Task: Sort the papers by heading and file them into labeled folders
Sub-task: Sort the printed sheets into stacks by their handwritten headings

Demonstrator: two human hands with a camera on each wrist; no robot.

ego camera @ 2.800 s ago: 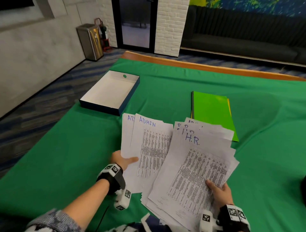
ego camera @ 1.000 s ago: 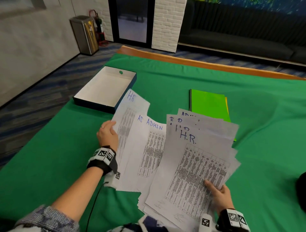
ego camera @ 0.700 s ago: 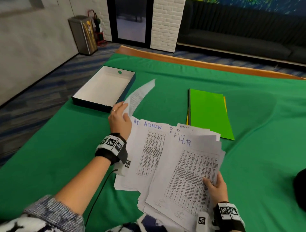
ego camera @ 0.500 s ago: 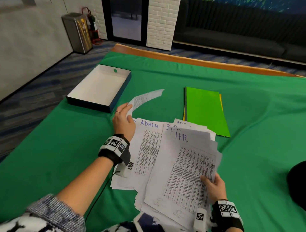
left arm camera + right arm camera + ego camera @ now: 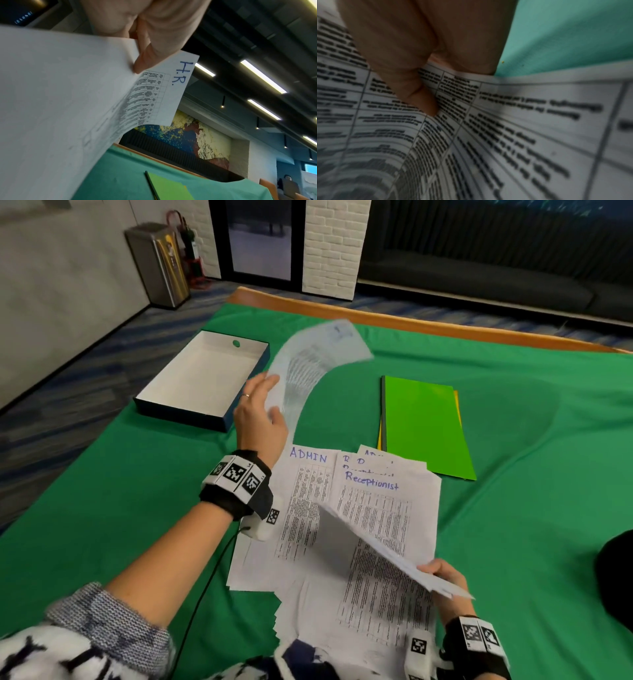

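My left hand (image 5: pixel 262 409) is raised over the table and pinches a curled sheet (image 5: pixel 315 361) by its lower edge. In the left wrist view the thumb (image 5: pixel 145 56) lies on this sheet (image 5: pixel 164 94), headed H.R. My right hand (image 5: pixel 442 577) grips the near corner of a lifted sheet (image 5: pixel 383 549), seen almost edge-on. In the right wrist view its fingers (image 5: pixel 406 70) press on printed paper (image 5: pixel 522 135). Under it lies a stack topped by a Receptionist sheet (image 5: pixel 373 508), with an ADMIN sheet (image 5: pixel 305 494) to its left. A green folder (image 5: pixel 424 426) lies beyond, with a yellow one under it.
An open shallow box (image 5: pixel 205 378) with a white inside stands at the far left on the green cloth (image 5: pixel 513 508). A dark object (image 5: pixel 616 573) sits at the right edge. The table's wooden rim (image 5: pixel 411 325) runs along the far side.
My left hand has raised its H.R. sheet higher and further away. My right hand has lifted the top H.R. sheet off the stack, and a Receptionist sheet now shows beneath.
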